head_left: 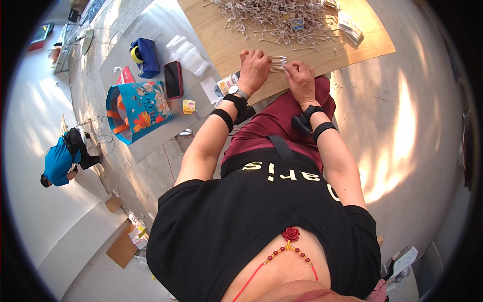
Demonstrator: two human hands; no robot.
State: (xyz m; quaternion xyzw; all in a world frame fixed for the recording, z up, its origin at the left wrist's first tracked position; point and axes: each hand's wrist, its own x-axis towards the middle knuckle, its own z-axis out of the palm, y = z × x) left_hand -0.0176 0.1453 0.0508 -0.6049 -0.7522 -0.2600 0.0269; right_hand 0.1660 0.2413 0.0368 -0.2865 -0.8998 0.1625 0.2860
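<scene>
A small row of cotton swabs [277, 64] lies side by side between my two hands, near the front edge of the wooden table [370, 45]. My left hand [253, 73] is closed round one end of the row, its fingers curled. At the other end, the fingers of my right hand [301, 81] pinch the swab tips. Just beyond both hands spreads a large loose heap of cotton swabs [271, 20]. Beside my left wrist sits a small yellow-and-white packet [225, 84] with more swabs by it.
Filled swab packs [350, 29] lie right of the heap. To the left, a lower table holds a blue tape dispenser [145, 58], clear plastic bags [187, 54], a phone [173, 79] and a floral blue bag [138, 110]. Another person [63, 158] bends over at far left.
</scene>
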